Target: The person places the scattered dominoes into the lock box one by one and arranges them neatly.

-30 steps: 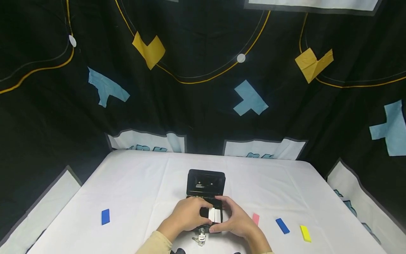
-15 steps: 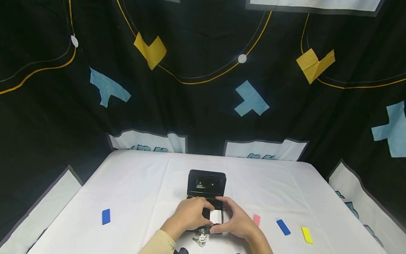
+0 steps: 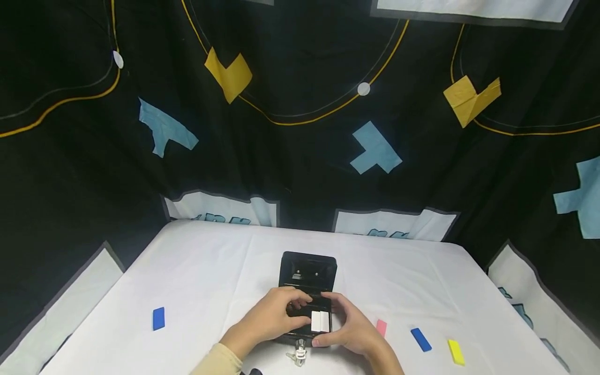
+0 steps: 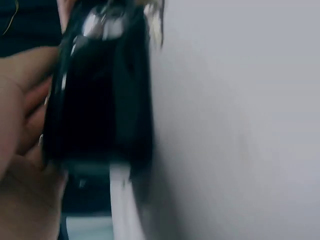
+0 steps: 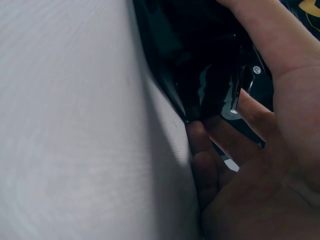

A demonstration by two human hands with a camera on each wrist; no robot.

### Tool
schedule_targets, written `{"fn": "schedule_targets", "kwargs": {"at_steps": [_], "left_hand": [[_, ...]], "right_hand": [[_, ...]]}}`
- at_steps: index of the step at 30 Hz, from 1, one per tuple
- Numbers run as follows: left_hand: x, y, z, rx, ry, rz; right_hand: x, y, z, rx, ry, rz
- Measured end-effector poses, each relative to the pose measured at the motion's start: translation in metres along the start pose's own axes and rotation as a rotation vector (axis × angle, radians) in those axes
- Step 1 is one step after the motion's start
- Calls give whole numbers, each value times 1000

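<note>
A small black metal cash box (image 3: 308, 273) stands with its lid raised on the table. Two white rectangular blocks (image 3: 320, 321) lie side by side in the right part of its tray. My left hand (image 3: 269, 315) is over the box's left side, thumb and fingers apart with nothing between them, the thumb tip close to the white blocks. My right hand (image 3: 349, 325) holds the box's right side, thumb at the front and fingers toward the back. A bunch of keys (image 3: 299, 354) hangs at the front lock. The left wrist view is blurred; the box (image 4: 100, 100) fills its middle.
On the white-covered table (image 3: 201, 271), a blue block (image 3: 158, 319) lies at the left. A pink block (image 3: 382, 327), another blue block (image 3: 421, 339) and a yellow block (image 3: 456, 352) lie to the right. A dark decorated curtain (image 3: 300, 166) hangs behind.
My left hand has drawn back to the left from the white blocks and its fingers have spread. Both white blocks now show more fully. My right hand stays on the box.
</note>
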State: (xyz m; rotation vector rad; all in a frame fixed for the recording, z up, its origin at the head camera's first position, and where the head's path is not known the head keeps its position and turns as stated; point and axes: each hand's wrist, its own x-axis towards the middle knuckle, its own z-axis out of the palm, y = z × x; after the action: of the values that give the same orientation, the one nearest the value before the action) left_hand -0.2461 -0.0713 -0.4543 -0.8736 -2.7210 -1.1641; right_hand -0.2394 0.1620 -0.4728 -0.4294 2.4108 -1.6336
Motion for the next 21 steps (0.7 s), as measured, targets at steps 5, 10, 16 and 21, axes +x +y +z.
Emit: {"fn": "schedule_targets", "kwargs": {"at_steps": [5,10,16,21], "left_hand": [[-21,-9,-34,13,27,23],[-44,-28,-75,99,24,-84],[-75,-55,-116,210,44,-271],[-104,-77,-137,346,81,-246]], "right_hand": [[0,0,3,-20,15,2],[-1,0,2,-19,19,-5],[-1,0,1,-26,34,-5],[-1,-1,3,-19,29,3]]}}
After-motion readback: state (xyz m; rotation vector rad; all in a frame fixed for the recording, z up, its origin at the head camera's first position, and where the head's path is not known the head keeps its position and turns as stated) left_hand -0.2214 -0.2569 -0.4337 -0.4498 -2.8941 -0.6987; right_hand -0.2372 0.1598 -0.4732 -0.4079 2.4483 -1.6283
